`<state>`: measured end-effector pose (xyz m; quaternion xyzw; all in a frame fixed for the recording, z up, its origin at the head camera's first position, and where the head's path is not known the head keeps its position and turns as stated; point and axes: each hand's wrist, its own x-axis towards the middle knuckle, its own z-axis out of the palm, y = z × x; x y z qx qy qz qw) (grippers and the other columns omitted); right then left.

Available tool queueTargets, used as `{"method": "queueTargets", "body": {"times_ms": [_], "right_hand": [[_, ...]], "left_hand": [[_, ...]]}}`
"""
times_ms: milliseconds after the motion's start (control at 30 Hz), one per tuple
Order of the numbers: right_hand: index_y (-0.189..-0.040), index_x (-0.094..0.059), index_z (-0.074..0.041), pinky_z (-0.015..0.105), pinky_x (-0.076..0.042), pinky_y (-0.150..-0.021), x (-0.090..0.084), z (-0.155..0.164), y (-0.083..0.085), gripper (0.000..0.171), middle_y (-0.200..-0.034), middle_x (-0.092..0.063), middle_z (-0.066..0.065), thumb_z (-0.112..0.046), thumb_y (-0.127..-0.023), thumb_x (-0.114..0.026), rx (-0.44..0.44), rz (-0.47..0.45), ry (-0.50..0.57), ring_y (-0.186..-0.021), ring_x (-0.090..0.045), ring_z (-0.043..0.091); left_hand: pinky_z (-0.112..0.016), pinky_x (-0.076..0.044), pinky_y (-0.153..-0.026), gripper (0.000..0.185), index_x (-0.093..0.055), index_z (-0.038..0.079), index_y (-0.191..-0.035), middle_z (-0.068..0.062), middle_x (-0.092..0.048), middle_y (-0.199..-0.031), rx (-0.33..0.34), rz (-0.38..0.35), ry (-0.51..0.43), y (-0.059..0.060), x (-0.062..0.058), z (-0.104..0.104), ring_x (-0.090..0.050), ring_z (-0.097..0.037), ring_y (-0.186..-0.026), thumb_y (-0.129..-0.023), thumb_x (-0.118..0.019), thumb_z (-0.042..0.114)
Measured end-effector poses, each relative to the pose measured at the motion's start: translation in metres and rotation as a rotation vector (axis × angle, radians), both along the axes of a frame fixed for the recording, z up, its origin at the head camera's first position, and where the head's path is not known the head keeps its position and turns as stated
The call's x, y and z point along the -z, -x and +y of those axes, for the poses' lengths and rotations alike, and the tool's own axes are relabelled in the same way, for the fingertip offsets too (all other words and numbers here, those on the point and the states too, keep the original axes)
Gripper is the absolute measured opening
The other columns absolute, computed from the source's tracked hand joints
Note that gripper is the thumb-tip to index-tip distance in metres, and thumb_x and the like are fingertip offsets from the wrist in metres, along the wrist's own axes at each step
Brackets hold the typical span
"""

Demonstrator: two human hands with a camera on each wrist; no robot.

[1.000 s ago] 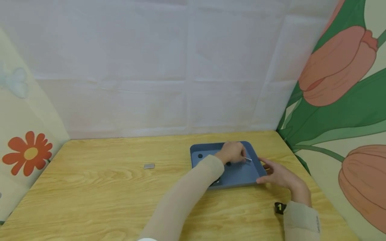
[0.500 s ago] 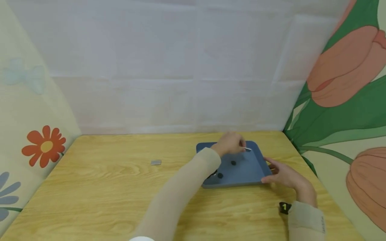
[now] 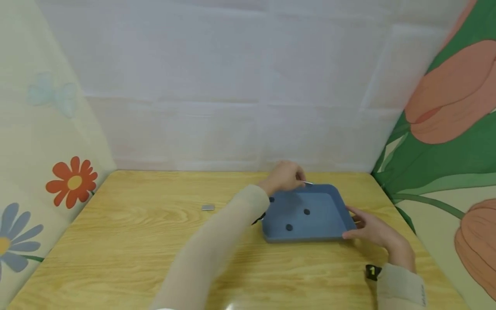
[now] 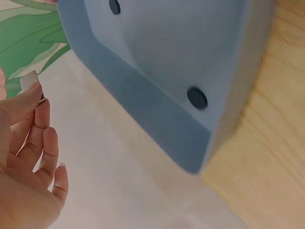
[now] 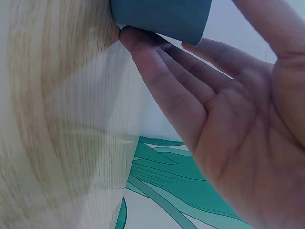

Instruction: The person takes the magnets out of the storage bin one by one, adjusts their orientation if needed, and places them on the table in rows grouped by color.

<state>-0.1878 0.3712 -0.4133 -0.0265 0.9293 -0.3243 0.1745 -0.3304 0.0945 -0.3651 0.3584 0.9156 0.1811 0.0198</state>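
My left hand [image 3: 286, 176] pinches a small flat silvery rectangular piece [image 4: 30, 82] between thumb and forefinger, over the far rim of the blue tray [image 3: 321, 221]. In the left wrist view its other fingers are loosely bent, beside the tray's outer wall. At the tray's right side is my right hand [image 3: 370, 227], its long fingers extended against the outer wall in the right wrist view and its thumb by the front right corner. Inside the tray lie dark round discs, one near the middle [image 3: 307, 212], one near the front [image 3: 289, 227] and one at the left [image 3: 271, 199].
A second small grey rectangular piece [image 3: 208, 207] lies on the wooden table [image 3: 155, 245], left of the tray. Beyond the table's back edge hangs a white sheet [image 3: 217, 107]. A flower-patterned panel [image 3: 438, 163] borders the right side. My left forearm crosses the front of the table.
My left hand has risen from inside the tray toward its far rim and leftward, still pinching the silvery piece. The head view has turned left. My right hand stays at the tray's side.
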Motion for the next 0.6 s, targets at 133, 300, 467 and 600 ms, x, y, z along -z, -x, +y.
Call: {"method": "queueTargets", "body": {"times_ms": [133, 300, 467, 600], "right_hand": [[-0.164, -0.015, 0.001, 0.06, -0.051, -0.1, -0.001, 0.002, 0.0, 0.106, -0.151, -0.04, 0.041, -0.042, -0.09, -0.079, -0.003, -0.012, -0.009, -0.136, -0.044, 0.057], [-0.164, -0.014, 0.002, 0.06, -0.051, -0.099, -0.003, 0.002, 0.001, 0.107, -0.15, -0.04, 0.042, -0.043, -0.091, -0.078, -0.006, -0.034, -0.008, -0.135, -0.044, 0.058], [-0.164, -0.012, 0.002, 0.059, -0.052, -0.099, -0.004, 0.001, 0.002, 0.106, -0.151, -0.039, 0.043, -0.042, -0.092, -0.077, -0.019, -0.043, 0.009, -0.135, -0.045, 0.058], [-0.164, -0.012, 0.003, 0.059, -0.052, -0.099, -0.004, 0.001, 0.002, 0.105, -0.15, -0.039, 0.043, -0.041, -0.093, -0.076, -0.026, -0.045, 0.012, -0.133, -0.048, 0.057]], "left_hand": [[-0.044, -0.043, -0.111, 0.012, -0.08, 0.025, -0.101, 0.01, -0.078, -0.101, -0.014, 0.006, 0.0, 0.0, -0.007, -0.011, -0.068, -0.012, -0.099, -0.098, -0.072, 0.034], [-0.034, -0.054, -0.094, 0.014, -0.08, 0.021, -0.1, 0.006, -0.079, -0.1, -0.018, 0.016, -0.023, -0.001, -0.014, -0.031, -0.07, -0.013, -0.093, -0.097, -0.073, 0.032], [-0.032, -0.056, -0.085, 0.014, -0.081, 0.019, -0.1, 0.005, -0.079, -0.099, -0.024, 0.021, -0.04, -0.001, -0.014, -0.055, -0.07, -0.013, -0.09, -0.097, -0.073, 0.031], [-0.037, -0.057, -0.088, 0.014, -0.081, 0.018, -0.099, 0.004, -0.079, -0.098, -0.041, 0.027, -0.047, -0.002, -0.013, -0.074, -0.069, -0.014, -0.091, -0.097, -0.074, 0.03]]}}
